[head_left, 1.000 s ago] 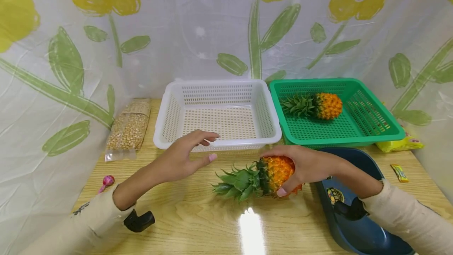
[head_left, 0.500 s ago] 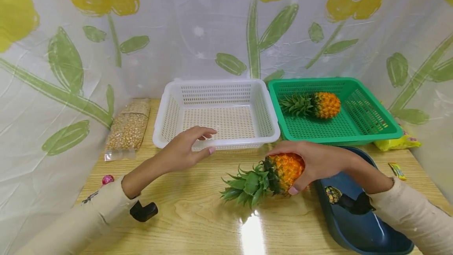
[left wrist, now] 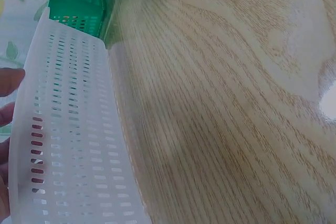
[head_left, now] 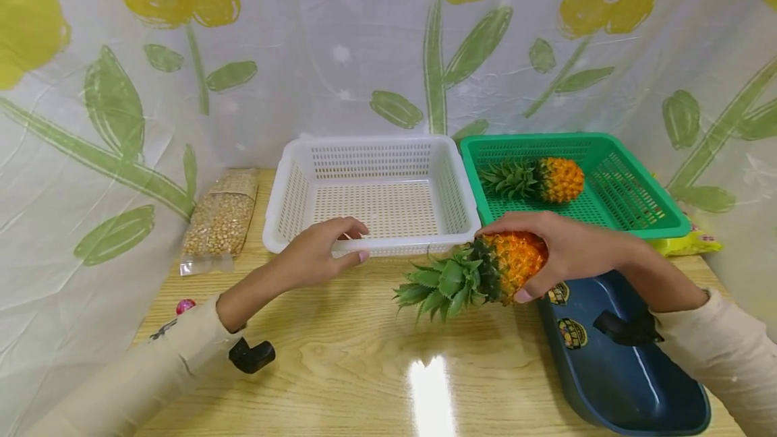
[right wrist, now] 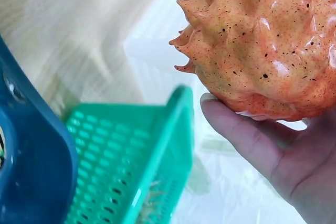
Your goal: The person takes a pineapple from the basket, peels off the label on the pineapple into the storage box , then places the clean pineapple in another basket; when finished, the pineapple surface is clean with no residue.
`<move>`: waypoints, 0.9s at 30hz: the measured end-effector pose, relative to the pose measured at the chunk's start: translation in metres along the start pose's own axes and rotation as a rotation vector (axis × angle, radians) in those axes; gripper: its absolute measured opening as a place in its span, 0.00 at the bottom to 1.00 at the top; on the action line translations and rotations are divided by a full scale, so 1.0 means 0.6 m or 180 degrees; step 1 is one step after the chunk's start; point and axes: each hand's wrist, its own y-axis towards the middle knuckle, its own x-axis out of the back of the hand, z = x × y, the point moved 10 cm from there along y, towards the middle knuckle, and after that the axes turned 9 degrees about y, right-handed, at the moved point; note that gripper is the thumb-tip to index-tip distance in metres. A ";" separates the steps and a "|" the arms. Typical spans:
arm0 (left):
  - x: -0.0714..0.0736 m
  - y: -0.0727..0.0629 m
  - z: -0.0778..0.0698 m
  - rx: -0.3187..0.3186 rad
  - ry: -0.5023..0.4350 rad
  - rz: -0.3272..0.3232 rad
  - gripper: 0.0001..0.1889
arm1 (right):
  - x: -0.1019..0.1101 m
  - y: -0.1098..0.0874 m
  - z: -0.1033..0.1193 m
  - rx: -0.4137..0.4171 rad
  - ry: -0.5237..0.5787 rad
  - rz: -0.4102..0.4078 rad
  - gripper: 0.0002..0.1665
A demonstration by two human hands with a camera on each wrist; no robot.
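Note:
My right hand (head_left: 561,248) grips an orange pineapple (head_left: 516,263) by its body from above, its green crown pointing left. It is above the table in front of the baskets. In the right wrist view the thumb presses the underside of the spiky, glossy pineapple (right wrist: 262,40). My left hand (head_left: 315,251) is at the front rim of the white basket (head_left: 394,245), fingers loosely bent and nothing held. Reddish finger shapes show through the slots of the basket wall (left wrist: 73,103) in the left wrist view; whether the hand touches the rim I cannot tell.
A green basket (head_left: 658,221) holding another pineapple (head_left: 561,181) stands at the back right. In front of it sits a dark blue tub (head_left: 613,383). A bag of corn kernels (head_left: 220,221) lies left, a pink lollipop (head_left: 185,305) nearer, and a yellow packet (head_left: 686,245) far right.
My right hand has lifted the pineapple off the table and carried it right and toward the baskets. My left hand has shifted slightly toward the white basket's rim.

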 end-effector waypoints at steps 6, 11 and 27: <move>-0.001 0.003 0.010 0.0121 -0.0016 0.0002 0.19 | 0.033 -0.009 -0.005 -0.0153 -0.0036 -0.0113 0.48; 0.000 0.003 0.010 0.0100 -0.0017 0.0002 0.19 | 0.059 -0.015 -0.016 -0.0329 -0.0093 -0.0264 0.49; -0.006 0.007 0.015 0.0203 -0.0124 0.0175 0.11 | 0.140 -0.039 -0.052 -0.0651 -0.0336 -0.0546 0.50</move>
